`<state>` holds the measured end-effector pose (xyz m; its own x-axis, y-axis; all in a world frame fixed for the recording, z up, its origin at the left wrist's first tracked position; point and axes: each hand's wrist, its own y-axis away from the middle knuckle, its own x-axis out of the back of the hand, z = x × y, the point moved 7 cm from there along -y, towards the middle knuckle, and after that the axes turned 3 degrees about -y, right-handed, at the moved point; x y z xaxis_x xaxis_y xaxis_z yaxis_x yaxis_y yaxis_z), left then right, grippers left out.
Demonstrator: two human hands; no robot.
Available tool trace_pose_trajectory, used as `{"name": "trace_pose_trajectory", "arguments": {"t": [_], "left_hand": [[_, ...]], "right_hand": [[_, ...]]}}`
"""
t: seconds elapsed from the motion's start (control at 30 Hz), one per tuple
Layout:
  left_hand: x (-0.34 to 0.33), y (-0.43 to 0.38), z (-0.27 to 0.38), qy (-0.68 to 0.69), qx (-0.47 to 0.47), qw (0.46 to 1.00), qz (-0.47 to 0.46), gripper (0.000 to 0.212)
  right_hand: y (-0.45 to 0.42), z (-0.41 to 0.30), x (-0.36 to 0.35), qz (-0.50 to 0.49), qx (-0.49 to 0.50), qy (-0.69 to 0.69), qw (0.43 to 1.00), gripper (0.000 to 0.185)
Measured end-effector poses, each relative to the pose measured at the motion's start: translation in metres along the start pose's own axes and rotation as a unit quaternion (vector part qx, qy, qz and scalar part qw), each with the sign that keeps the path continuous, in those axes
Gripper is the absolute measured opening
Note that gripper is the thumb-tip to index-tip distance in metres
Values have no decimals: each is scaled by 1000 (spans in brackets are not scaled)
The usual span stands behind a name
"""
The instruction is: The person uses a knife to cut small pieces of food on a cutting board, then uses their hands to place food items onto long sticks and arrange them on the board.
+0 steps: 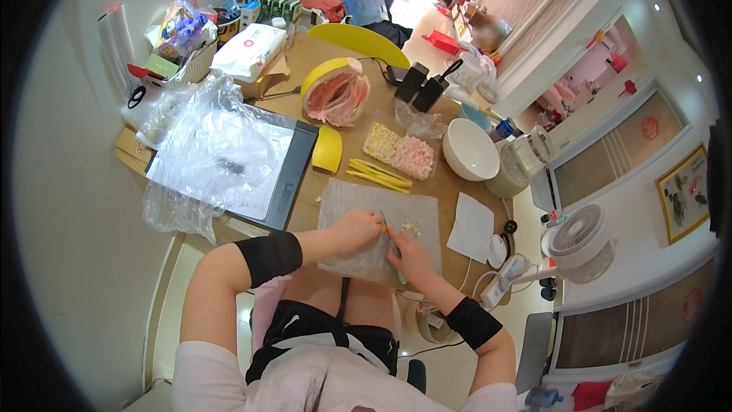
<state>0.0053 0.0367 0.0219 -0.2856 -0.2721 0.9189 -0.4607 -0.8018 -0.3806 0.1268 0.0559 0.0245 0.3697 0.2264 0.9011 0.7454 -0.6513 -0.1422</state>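
Note:
A knife (392,240) is in my right hand (409,253), its blade pointing away from me beside my left fingertips. My left hand (357,229) pinches small yellow strips of rind (384,228) against a translucent plastic sheet (354,194). Small pale diced bits (410,228) lie right of the blade. Beyond the sheet are long yellow rind strips (380,175), a curved yellow rind piece (327,149), and diced pieces in a pale yellow pile (382,142) and a pink pile (413,157). A partly peeled pomelo (337,97) with pink flesh sits farther back.
At the left, crumpled clear plastic (211,154) covers papers on a dark board. A white bowl (470,149) and a glass jug (514,166) stand at the right. White paper (471,227), a power strip (503,280) and a fan (580,243) are nearer on that side.

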Motion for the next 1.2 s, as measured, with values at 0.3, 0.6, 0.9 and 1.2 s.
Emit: {"name": "trace_pose_trajectory", "arguments": {"t": [0.3, 0.6, 0.9, 1.2], "left_hand": [[-4, -6, -4, 29, -12, 999, -27, 11], [1, -8, 0, -22, -30, 997, -61, 18], [9, -7, 2, -40, -2, 999, -10, 10], [9, -5, 2, -42, 18, 999, -12, 4]], "right_hand": [[-10, 0, 3, 35, 29, 26, 999, 47], [-21, -3, 2, 28, 21, 45, 998, 41], [-12, 0, -1, 58, 9, 3, 998, 43], [-6, 0, 1, 82, 5, 12, 997, 44]]}}
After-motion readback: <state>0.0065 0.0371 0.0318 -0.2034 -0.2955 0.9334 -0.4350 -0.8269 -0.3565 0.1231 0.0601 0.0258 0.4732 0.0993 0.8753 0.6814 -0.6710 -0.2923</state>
